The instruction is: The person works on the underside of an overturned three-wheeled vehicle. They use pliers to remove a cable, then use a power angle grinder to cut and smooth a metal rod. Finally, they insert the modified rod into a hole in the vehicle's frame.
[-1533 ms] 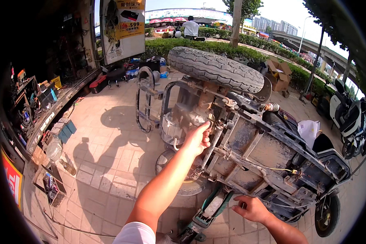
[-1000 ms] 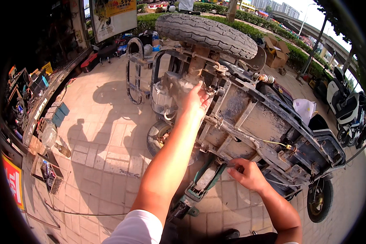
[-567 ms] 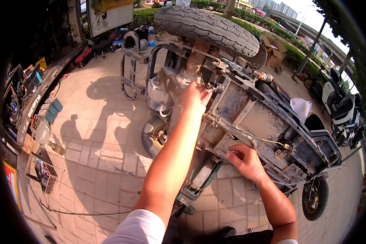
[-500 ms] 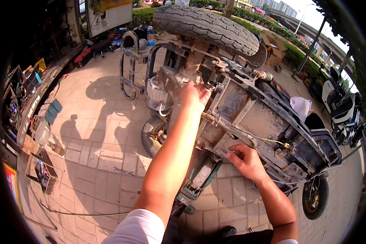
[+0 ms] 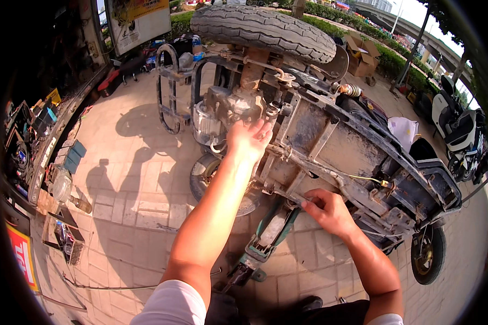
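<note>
A grimy three-wheeled vehicle [image 5: 341,146] lies tipped on its side, showing its underside, with a treaded tyre [image 5: 263,33] uppermost. My left hand [image 5: 249,135] is raised at the motor housing [image 5: 211,122] and axle fittings, fingers apart and holding nothing I can see. Below the frame, a green floor jack [image 5: 268,233] stands with its lifting end at a crossmember. My right hand [image 5: 325,208] is at the lower frame beside the jack's top, fingers curled; whatever is between them is too small to make out.
Tools and boxes [image 5: 38,130] crowd the shop front at left, with a metal bin [image 5: 65,238] and long rod [image 5: 114,286] on the paving. A cardboard box [image 5: 362,57] sits by the hedge. Scooters [image 5: 461,132] stand at right; a grey loop rack [image 5: 171,89] is behind the vehicle.
My left hand has come slightly down and left from the bracket, its fingers now more spread. My right hand has risen toward the frame. The view has tilted further down.
</note>
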Demonstrator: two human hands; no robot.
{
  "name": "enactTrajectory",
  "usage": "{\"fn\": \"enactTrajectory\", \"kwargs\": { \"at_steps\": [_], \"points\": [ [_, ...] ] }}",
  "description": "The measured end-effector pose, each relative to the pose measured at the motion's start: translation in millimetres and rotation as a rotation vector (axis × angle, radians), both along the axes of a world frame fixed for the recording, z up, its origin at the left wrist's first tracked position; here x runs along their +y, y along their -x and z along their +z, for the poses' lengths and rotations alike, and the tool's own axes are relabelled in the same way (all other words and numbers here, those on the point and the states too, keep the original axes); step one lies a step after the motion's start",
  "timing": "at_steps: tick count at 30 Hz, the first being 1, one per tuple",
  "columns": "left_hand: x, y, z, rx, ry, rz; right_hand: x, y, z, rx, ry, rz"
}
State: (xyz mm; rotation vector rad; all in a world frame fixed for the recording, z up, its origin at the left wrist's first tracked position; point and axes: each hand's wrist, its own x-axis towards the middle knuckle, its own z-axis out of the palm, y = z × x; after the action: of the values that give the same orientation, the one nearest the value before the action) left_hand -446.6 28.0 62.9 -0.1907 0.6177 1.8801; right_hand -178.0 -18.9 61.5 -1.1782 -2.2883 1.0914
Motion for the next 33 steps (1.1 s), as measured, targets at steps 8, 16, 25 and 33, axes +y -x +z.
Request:
{"fn": "enactTrajectory", "kwargs": {
  "at_steps": [8, 16, 25, 33],
  "points": [
    [-33.8, -45.7, 6.6, 0.155, 0.041, -0.231, 8.8, 13.6, -2.6, 0.266, -0.307, -0.048],
    [-44.5, -98.1, -5.1, 0.214, 0.041, -0.532, 23.1, 9.9, 15.0, 0.184, -0.343, 0.061],
    [-95.9, -72.8, -17.1, 0.339, 0.244, -0.513, 11.1, 12.4, 7.0, 0.011, -0.212, 0.21],
    [-304.4, 57.0, -172.9, 0.316, 0.845, 0.056, -25.0, 100.2, -103.3, -0.855, -0.124, 1.148]
  ]
}}
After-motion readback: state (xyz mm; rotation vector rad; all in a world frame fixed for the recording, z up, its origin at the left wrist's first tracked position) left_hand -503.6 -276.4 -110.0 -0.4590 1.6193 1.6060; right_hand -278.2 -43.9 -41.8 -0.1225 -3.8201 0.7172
